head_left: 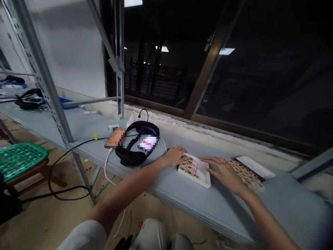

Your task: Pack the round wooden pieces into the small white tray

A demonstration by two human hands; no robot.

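Note:
A shallow white box (204, 179) lies on the grey shelf, with several small pale wooden pieces (188, 166) bearing dark characters along its left part. A pink-marked patch shows on its white floor. My left hand (175, 155) is at the box's far left corner, fingers bent and closed against its edge. Over the right side of the box reaches my right hand (220, 169), fingers stretched out and apart; anything under its fingertips is hidden. Just beyond this hand is a spread of loose wooden pieces (243, 173), beside a dark red and white box lid (256, 168).
Left of the box lie a black headset (131, 158), a lit phone (147, 142) and an orange-screened phone (115, 138) with a white cable. A metal shelf post (48, 80) rises at left, near a green-topped stool (23, 161). A dark window runs behind the shelf (166, 184).

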